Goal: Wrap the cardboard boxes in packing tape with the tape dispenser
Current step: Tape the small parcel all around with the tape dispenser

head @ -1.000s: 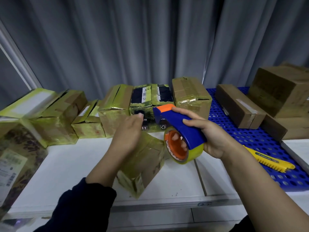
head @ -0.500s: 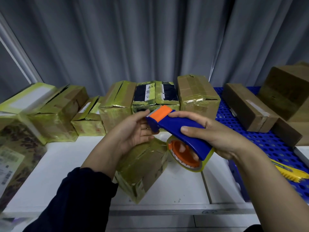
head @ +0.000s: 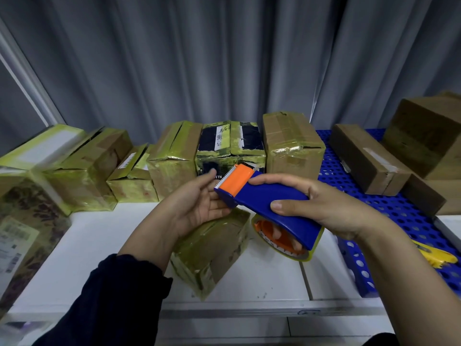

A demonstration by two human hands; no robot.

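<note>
Right hand (head: 331,208) gripped the blue plastic tape dispenser with orange cutter head (head: 262,203), fingers hooked through its roll, and the left hand (head: 194,208), fingers loosely extended, touched the serrated head, probably to free the tape end, just above a tape-wrapped cardboard box (head: 212,255) resting on the white tabletop (head: 99,245).

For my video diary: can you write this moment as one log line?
right hand: grips tape dispenser | left hand: fingers touch its toothed end | box: taped, on table below hands
</note>
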